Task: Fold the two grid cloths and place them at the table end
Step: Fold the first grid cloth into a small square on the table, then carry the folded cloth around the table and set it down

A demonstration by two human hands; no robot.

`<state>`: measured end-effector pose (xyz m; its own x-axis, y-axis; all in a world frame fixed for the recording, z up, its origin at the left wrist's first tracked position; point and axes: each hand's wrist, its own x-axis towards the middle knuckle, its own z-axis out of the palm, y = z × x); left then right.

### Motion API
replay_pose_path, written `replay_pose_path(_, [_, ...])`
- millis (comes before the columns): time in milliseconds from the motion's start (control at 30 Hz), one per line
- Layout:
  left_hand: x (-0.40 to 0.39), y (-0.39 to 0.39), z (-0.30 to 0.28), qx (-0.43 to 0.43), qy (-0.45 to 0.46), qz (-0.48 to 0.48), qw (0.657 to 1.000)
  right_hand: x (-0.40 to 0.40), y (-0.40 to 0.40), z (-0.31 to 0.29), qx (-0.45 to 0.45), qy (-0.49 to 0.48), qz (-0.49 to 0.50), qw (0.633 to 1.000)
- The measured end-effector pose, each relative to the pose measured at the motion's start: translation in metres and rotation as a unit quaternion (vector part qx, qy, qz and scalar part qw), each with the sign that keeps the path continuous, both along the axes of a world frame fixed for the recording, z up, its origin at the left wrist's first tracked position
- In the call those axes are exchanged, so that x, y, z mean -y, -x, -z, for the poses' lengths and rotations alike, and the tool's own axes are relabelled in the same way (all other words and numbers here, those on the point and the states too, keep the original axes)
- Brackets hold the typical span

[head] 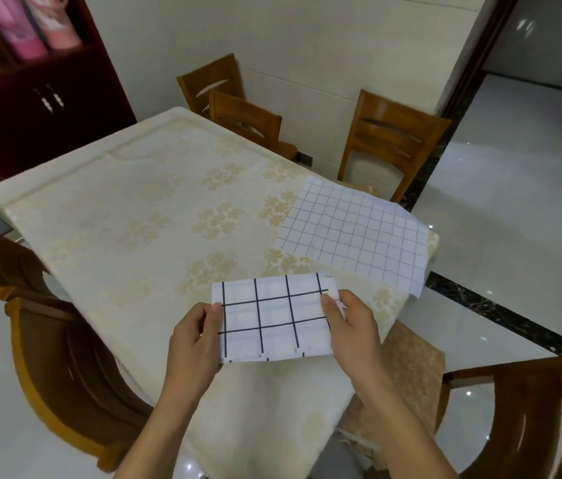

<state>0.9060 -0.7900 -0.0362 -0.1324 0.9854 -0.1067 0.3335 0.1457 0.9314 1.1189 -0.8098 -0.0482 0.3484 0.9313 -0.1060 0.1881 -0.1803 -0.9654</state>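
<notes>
A: So, both hands have the white cloth with the bold black grid [274, 318], folded into a small rectangle and held just above the near corner of the bench [141, 202]. The left hand [192, 344] pinches its left edge, thumb on top with the other fingers curled beneath; the right hand [350, 331] pinches the right edge the same way.

B: How should the step go?

A: I'd keep both pinches level so the layers stay squared, lay it flat on the floral cream covering, then press the crease before letting go. A lopsided grip would probably let the layers slip apart.

B: And the other one?

A: The white cloth with the fine blue-grey grid [355, 233] lies on the right side of the bench, one corner hanging past the edge. It looks larger and only loosely folded, if at all, so I judge it needs work.

B: Any containers?

A: Only the dark red wooden cabinet [37, 108] beyond the far end. Its upper shelf holds pink rolled items [27, 32]; the lower doors are closed, contents hidden.
</notes>
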Motion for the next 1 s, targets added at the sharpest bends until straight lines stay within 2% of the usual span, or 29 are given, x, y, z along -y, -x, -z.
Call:
replay_pose_path(233, [0.061,-0.023,0.006,-0.022,0.014,-0.088,0.996,0.032,-0.019,0.004,0.002,-0.001,-0.069,0.998])
replay_pose_path(467, [0.141,0.014,0.018,-0.077,0.007,-0.227,0.971,0.058,0.029,0.011,0.009,0.019,-0.195,0.981])
replay_pose_path(767, [0.263,0.086,0.017,-0.106,0.02,-0.42,0.901,0.099,0.147,0.012,0.029,0.02,-0.388,0.921])
replay_pose_path(1000, [0.338,0.128,0.022,-0.099,0.031,-0.514,0.851,0.147,0.221,0.011,0.048,0.006,-0.472,0.88])
